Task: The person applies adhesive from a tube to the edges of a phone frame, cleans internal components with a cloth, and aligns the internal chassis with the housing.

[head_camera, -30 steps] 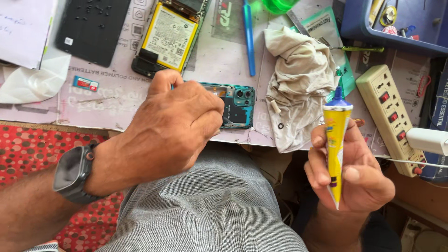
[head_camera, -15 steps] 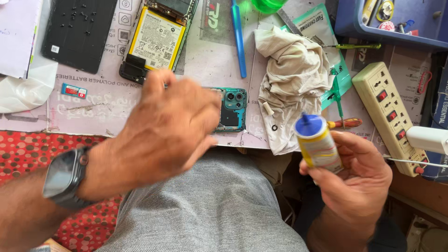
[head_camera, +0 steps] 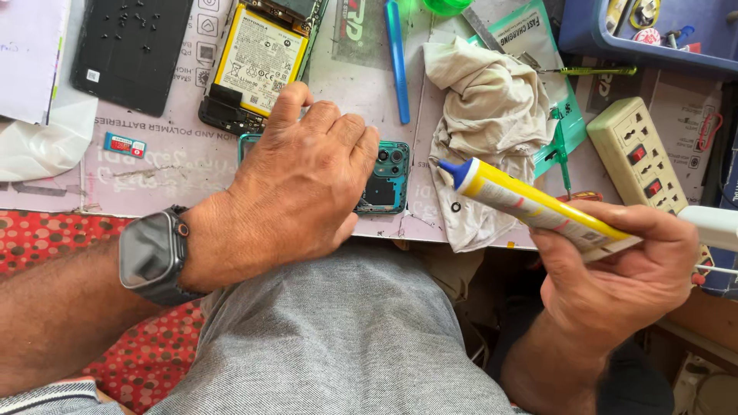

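Left hand [head_camera: 296, 188] lies palm down over the teal phone frame [head_camera: 384, 180], pinning it to the mat [head_camera: 154, 165]; only the frame's camera end shows, past the fingertips. Fingers are flat and pressing, not curled around anything. A dark smartwatch [head_camera: 150, 257] sits on that wrist.

Right hand [head_camera: 615, 269] is closed around the tail of a yellow glue tube [head_camera: 530, 204], pinched between thumb and fingers. The blue nozzle points toward the left hand and hangs over the edge of the rag [head_camera: 484, 131], just right of the frame. I can't tell whether the nozzle touches the rag.

Surface: a printed work mat, cluttered. Beyond the left knuckles are a phone battery assembly [head_camera: 257, 61] and a black back cover [head_camera: 131, 50] with small screws loose on it. A blue pry stick [head_camera: 396, 58] lies between the battery and the rag. A beige power strip [head_camera: 638, 154] sits just above the right hand, with a blue tray [head_camera: 592, 34] in the far corner. A red dotted cloth [head_camera: 54, 238] lies under the left forearm. A grey-trousered lap fills the space between the hands.
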